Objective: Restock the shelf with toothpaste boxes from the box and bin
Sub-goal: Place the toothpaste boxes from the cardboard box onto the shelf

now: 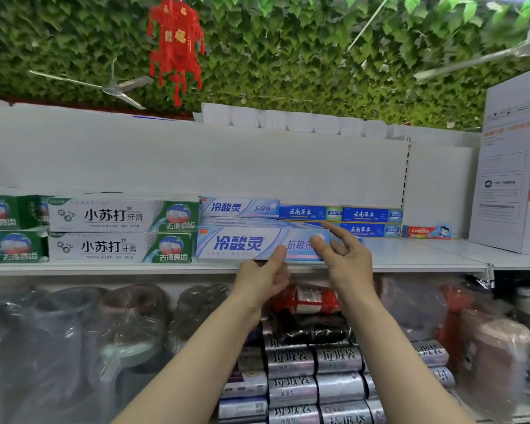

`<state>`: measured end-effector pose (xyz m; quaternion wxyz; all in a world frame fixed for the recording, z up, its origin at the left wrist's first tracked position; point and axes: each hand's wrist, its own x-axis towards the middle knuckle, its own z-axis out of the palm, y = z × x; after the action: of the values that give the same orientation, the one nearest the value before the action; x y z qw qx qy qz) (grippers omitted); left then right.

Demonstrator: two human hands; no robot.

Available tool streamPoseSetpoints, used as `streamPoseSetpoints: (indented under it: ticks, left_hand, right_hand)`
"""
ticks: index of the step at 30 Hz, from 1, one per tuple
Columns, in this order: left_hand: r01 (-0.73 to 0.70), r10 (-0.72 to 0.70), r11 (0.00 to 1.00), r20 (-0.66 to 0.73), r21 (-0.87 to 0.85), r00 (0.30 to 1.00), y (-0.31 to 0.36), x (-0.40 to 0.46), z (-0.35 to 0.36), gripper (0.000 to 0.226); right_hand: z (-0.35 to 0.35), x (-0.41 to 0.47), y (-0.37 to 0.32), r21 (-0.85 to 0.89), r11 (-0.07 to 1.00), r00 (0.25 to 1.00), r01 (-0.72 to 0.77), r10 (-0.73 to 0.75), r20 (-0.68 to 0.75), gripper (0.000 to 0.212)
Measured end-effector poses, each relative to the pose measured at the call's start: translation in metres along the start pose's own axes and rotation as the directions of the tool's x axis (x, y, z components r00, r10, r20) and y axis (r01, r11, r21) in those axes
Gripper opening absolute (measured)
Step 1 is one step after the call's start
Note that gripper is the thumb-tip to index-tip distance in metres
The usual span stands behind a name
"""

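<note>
Two hands up – left hand (259, 278), right hand (348, 261) – plus four green-and-white toothpaste boxes (123, 215), three pale-blue toothpaste boxes (242, 243), three dark-blue toothpaste boxes (309, 213), one red Colgate box (426, 231), two ceiling fans (114, 87)
</note>
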<state>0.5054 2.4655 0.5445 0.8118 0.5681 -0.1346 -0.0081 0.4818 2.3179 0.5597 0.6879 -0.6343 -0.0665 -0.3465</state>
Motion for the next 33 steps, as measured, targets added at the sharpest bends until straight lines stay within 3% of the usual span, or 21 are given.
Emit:
streamPoseSetpoints:
  ticks: [2,3,5,7,10,13,18,23,33]
  left_hand:
    - [0.031,-0.002,0.952,-0.094,0.305,0.996,0.008,-0.004,-0.006,0.039]
    - [0.007,0.073,0.895,-0.162,0.445,0.984,0.011,-0.005,-0.011,0.045]
    - [-0.055,0.332,0.656,-0.222,0.753,0.917,0.015,-0.006,-0.023,0.050]
    - [-0.094,0.531,0.462,-0.190,0.882,0.826,0.014,-0.005,-0.034,0.044]
    - [-0.157,0.662,0.336,-0.114,0.929,0.741,0.005,0.003,-0.047,0.040]
    - [-0.156,0.682,0.331,-0.122,0.931,0.721,-0.002,0.004,-0.049,0.042]
    - [-0.180,0.723,0.319,-0.116,0.931,0.681,-0.005,0.004,-0.048,0.050]
    - [-0.185,0.710,0.324,-0.109,0.928,0.696,-0.006,0.009,-0.046,0.060]
    - [-0.128,0.669,0.339,-0.143,0.932,0.730,0.001,0.015,-0.041,0.065]
  right_hand:
    - [0.004,0.006,0.009,0.000,1.000,1.000,-0.010,0.010,-0.030,0.030]
    - [0.007,0.009,0.014,-0.020,1.000,1.000,-0.012,0.012,-0.028,0.031]
    - [0.014,0.012,0.024,-0.054,0.998,1.000,-0.013,0.012,-0.016,0.031]
    - [0.019,0.014,0.030,-0.144,0.990,1.000,0.009,-0.012,-0.020,0.030]
    - [0.024,0.015,0.030,-0.379,0.924,0.996,0.058,-0.078,-0.038,0.038]
    - [0.029,0.012,0.034,-0.399,0.912,0.985,0.092,-0.142,-0.097,0.052]
    - [0.039,-0.007,0.042,-0.418,0.880,0.905,0.224,-0.347,-0.246,0.033]
    - [0.044,-0.010,0.056,-0.477,0.861,0.943,0.174,-0.286,-0.173,0.028]
    - [0.049,-0.004,0.054,-0.567,0.799,0.965,0.199,-0.259,-0.027,0.047]
